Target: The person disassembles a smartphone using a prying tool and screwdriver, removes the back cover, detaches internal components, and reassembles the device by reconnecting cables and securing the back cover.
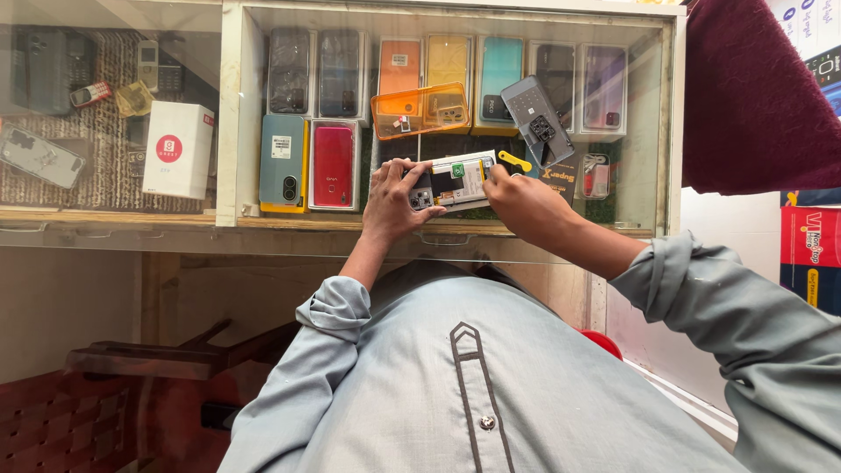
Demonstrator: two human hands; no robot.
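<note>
— Two hands are seen on the opened smartphone with its back cover off (451,182), which is held over the glass counter top (123,235). How is it gripped?

— It is clasped at its camera end by the left hand (392,194); the right hand (519,198) is pinched closed at its other end, beside a yellow plastic pry tool (515,161). An orange transparent plastic tray (419,110) and a grey phone back cover (537,120) are laid nearby.

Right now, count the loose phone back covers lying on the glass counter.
2: an orange see-through cover left of centre, and a grey cover beside the right hand. The hands may hide others.
</note>
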